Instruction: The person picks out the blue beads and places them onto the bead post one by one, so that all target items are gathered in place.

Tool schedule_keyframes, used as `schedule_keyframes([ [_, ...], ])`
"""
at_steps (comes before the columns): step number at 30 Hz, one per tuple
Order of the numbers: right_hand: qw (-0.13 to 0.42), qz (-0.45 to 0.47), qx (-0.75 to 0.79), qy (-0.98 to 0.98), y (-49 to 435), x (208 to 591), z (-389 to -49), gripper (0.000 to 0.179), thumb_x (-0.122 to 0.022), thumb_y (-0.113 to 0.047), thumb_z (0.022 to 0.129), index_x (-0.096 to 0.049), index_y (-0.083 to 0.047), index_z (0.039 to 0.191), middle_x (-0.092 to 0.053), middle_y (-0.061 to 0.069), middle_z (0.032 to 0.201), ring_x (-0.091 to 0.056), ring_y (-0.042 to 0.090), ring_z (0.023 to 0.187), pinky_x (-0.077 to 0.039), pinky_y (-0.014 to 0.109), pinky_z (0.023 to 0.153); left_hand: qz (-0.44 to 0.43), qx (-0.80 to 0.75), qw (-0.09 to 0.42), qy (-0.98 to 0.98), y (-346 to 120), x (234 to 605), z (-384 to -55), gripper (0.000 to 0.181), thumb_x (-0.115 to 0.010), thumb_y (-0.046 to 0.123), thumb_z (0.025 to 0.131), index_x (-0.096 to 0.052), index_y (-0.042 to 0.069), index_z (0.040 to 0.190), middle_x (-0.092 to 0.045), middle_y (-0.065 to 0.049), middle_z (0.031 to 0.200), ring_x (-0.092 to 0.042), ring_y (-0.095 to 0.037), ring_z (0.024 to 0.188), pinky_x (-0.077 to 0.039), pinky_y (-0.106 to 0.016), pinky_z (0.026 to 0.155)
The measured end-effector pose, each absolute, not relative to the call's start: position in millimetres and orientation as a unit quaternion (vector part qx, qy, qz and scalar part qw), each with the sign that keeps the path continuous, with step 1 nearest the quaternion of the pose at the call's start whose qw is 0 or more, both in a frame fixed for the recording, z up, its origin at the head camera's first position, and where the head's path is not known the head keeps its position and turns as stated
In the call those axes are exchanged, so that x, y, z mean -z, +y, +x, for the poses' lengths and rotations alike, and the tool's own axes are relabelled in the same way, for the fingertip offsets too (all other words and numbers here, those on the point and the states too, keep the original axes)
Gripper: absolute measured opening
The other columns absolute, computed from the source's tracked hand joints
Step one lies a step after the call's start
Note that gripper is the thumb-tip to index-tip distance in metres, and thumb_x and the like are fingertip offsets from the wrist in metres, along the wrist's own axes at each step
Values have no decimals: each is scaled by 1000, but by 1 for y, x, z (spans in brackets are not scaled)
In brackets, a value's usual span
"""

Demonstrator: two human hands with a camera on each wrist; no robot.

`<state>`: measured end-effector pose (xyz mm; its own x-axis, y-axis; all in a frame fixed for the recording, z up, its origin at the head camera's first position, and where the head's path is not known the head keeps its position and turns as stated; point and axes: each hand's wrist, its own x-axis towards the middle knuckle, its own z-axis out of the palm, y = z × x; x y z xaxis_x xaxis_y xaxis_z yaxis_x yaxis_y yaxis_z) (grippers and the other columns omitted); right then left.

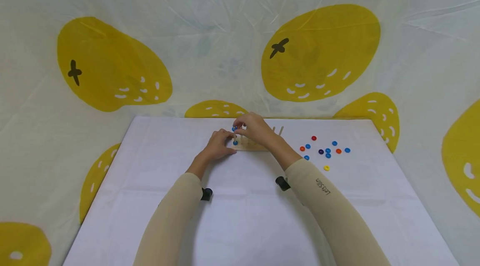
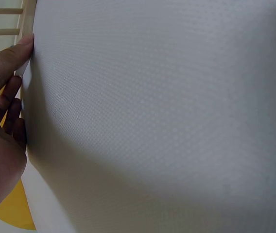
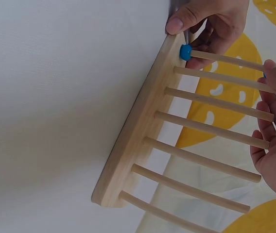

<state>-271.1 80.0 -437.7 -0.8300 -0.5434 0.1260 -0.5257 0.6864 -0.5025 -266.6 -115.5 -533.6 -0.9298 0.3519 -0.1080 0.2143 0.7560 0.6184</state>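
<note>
A wooden peg rack [image 3: 137, 126], a long base with a row of upright pegs, stands toward the back of the table. My left hand [image 1: 218, 144] grips its left end, thumb on the near side and fingers behind. One blue ring [image 3: 185, 52] sits at the bottom of the leftmost peg [image 3: 225, 60]. At that peg's top, my right hand [image 1: 252, 127] pinches another blue ring [image 1: 234, 129], mostly covered by the fingertips in the right wrist view. The other pegs visible in that view carry no rings.
Several loose rings lie on the white tabletop [image 1: 240, 216] right of the rack, among them a red ring [image 1: 313, 138], a dark purple ring [image 1: 321, 151], a yellow ring [image 1: 326, 168] and blue ones. A patterned cloth [image 1: 217, 49] hangs behind the table's far edge.
</note>
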Motion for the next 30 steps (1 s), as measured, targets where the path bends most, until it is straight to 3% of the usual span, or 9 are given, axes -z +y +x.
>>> schedule_keyframes([
  [30,25,-269,260,927,85,437,-268,21,-76,-23,95,-77,-12,112,-76,3,104,-62,22,103,-51,40,100,141,-318,115,931,-114,532,-265,56,-87,28,85,-65,14,134,-58,-7,132,-46,-28,125,-41,-45,113],
])
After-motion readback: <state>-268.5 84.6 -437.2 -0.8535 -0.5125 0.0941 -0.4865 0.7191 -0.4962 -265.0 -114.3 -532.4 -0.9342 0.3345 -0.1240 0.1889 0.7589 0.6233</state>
